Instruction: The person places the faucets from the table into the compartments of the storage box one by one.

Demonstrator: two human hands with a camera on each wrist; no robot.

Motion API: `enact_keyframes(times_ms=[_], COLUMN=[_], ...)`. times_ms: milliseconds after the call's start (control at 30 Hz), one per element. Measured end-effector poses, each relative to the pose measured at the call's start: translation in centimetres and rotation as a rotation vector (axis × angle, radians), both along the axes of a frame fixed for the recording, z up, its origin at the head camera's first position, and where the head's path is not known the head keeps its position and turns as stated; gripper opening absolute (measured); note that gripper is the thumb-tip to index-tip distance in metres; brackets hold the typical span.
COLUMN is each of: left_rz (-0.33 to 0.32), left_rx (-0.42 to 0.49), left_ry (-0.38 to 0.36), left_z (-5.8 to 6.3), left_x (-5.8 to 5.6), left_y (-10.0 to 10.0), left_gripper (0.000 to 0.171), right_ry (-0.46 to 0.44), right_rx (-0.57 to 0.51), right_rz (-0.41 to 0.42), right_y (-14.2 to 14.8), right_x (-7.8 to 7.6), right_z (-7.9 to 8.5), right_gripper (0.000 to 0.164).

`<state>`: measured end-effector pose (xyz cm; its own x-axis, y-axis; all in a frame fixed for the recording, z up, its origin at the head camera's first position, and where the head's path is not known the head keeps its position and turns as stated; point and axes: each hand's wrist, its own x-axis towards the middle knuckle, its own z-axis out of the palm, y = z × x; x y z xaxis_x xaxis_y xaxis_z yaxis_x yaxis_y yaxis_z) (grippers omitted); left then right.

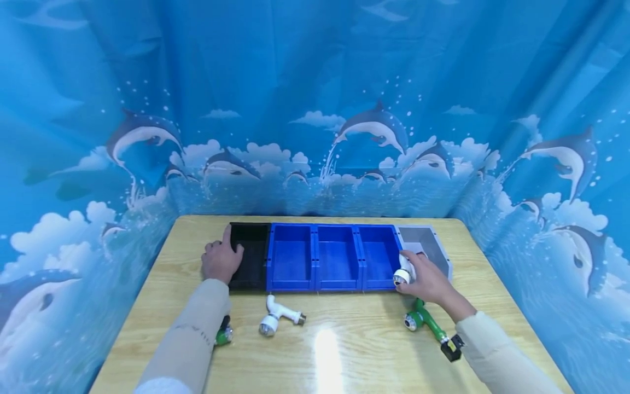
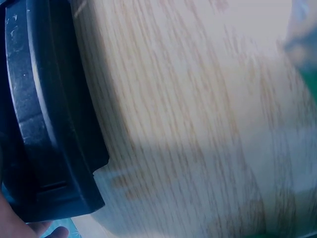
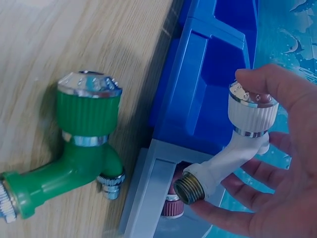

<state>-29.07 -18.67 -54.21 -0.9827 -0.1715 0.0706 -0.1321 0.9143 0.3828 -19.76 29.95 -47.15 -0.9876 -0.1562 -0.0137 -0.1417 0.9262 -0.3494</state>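
Note:
My right hand (image 1: 428, 280) grips a white tap (image 3: 240, 144) over the seam between the rightmost blue bin (image 3: 171, 84) and the grey bin (image 3: 143, 196). In the right wrist view the thumb lies on the tap's chrome-topped knob, with fingers around the body and near the brass-coloured threaded end. A dark red ribbed tap knob (image 3: 172, 207) shows inside the grey bin. My left hand (image 1: 221, 260) rests at the left edge of the black bin (image 1: 249, 285), index finger straight along its rim and thumb over the inside. The other left fingers are partly hidden.
Nearer on the wooden table (image 1: 364, 350) lie another white tap (image 1: 278, 314) and a green tap (image 1: 428, 323) with a black end. A second green piece (image 1: 223, 335) is mostly covered by the left sleeve. A dolphin-print curtain (image 1: 315, 191) surrounds the table.

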Motion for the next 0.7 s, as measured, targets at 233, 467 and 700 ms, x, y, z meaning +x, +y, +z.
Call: enact_keyframes(times_ms=[233,467,700], left_rz=[0.004,0.017,0.000], left_rx=[0.007,0.005,0.000], left_ry=[-0.013,-0.014,-0.007], left_z=[0.1,0.2,0.0], left_x=[0.1,0.4,0.1], left_y=[-0.1,-0.6,-0.1], left_gripper=[0.069,0.070,0.069], right_ry=[-0.012,0.008,0.002], right_rx=[-0.007,-0.072,-0.081], right_rz=[-0.033,-0.038,-0.083], right_y=[-1.0,-2.8,-3.7], right_x=[-0.6,-1.7,-2.1], right_z=[0.3,1.2,1.3], right_gripper=[0.085,0.088,0.090])
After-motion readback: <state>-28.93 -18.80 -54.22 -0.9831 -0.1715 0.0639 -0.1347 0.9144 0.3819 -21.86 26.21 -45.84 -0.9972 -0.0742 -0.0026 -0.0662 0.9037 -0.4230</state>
